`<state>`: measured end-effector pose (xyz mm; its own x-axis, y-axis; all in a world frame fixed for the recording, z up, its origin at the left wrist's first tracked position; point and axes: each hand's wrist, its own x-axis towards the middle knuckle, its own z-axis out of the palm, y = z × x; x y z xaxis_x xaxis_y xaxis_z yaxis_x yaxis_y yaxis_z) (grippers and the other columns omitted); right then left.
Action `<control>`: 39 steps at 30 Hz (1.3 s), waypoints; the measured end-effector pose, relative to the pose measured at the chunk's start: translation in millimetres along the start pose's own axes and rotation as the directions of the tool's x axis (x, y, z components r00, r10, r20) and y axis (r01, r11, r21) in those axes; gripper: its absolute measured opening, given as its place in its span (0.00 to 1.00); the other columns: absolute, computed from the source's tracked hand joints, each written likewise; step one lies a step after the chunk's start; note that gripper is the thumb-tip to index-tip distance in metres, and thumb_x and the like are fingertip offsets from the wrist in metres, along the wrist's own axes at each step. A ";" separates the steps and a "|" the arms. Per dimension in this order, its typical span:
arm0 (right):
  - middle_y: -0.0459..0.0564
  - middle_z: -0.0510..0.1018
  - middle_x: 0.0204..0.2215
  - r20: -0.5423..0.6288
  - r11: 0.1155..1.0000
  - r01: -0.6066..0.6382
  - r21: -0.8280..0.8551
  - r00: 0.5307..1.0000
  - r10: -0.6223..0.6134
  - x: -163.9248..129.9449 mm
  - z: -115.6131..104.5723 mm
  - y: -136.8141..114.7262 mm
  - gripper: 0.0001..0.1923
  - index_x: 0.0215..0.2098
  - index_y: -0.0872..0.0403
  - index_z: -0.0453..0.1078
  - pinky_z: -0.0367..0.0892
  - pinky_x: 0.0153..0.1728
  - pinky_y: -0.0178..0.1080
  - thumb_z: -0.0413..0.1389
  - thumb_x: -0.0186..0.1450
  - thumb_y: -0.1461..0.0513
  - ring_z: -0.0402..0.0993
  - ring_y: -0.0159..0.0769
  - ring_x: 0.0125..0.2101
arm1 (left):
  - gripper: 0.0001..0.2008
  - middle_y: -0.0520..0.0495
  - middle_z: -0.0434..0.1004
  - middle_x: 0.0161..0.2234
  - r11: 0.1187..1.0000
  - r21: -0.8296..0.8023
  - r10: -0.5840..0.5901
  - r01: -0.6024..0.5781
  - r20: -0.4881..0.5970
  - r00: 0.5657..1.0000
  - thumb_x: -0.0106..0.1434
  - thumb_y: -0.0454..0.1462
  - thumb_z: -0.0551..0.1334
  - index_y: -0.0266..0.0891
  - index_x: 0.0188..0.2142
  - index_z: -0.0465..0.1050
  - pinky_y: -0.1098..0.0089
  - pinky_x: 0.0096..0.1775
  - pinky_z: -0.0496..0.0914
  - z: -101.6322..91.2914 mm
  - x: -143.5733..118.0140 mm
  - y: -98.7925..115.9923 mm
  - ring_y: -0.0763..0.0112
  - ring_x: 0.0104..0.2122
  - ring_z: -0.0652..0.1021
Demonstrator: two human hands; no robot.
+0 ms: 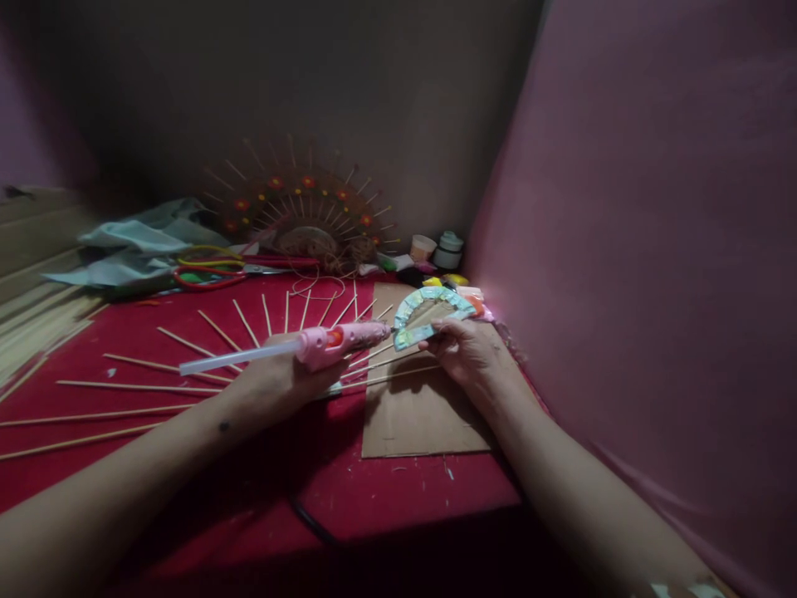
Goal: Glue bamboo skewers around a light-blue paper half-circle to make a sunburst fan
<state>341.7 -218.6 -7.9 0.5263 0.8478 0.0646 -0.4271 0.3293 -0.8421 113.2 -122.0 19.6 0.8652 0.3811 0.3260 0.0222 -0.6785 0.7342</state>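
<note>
Our left hand [274, 386] wrapped its fingers around a pink glue gun [339, 340], nozzle aimed at a half-round decorated piece [429, 311]. Our right hand [466, 353] pinched that piece by its lower edge, above a cardboard sheet [417, 415] on the red counter [374, 490]. Wooden skewers [155, 365] fanned out beneath the gun.
</note>
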 end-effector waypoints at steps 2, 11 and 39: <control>0.44 0.69 0.22 -0.001 1.000 0.006 -0.003 1.000 -0.006 0.0 0.3 -0.9 0.10 0.23 0.53 0.65 0.70 0.24 0.37 0.62 0.45 0.67 0.66 0.32 0.25 | 0.22 0.51 0.69 0.62 1.000 -0.008 -0.002 0.002 -0.001 1.000 0.66 0.43 0.59 0.50 0.60 0.69 0.62 0.64 0.62 0.2 -0.3 -1.0 0.58 0.62 0.69; 0.44 0.72 0.23 0.005 0.999 0.033 -0.029 0.999 -0.033 -1.6 1.9 -1.7 0.12 0.27 0.53 0.67 0.72 0.24 0.36 0.62 0.46 0.67 0.69 0.33 0.26 | 0.21 0.51 0.71 0.61 0.999 0.043 -0.018 0.017 0.024 1.000 0.67 0.44 0.58 0.51 0.59 0.70 0.60 0.63 0.63 -1.8 -1.8 2.0 0.57 0.61 0.70; 0.45 0.69 0.21 0.007 0.996 0.054 -0.076 0.999 -0.053 -3.1 5.0 -2.7 0.09 0.25 0.53 0.66 0.68 0.22 0.38 0.60 0.46 0.67 0.66 0.33 0.24 | 0.22 0.51 0.73 0.59 0.998 0.046 -0.039 0.041 -0.057 0.998 0.65 0.45 0.60 0.49 0.57 0.73 0.59 0.63 0.65 2.8 -3.5 6.2 0.53 0.60 0.71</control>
<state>337.6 -220.0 -3.1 0.5431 0.8320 0.1131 -0.3415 0.3419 -0.8755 111.7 -129.3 21.4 0.8339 0.4419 0.3306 0.0809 -0.6904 0.7189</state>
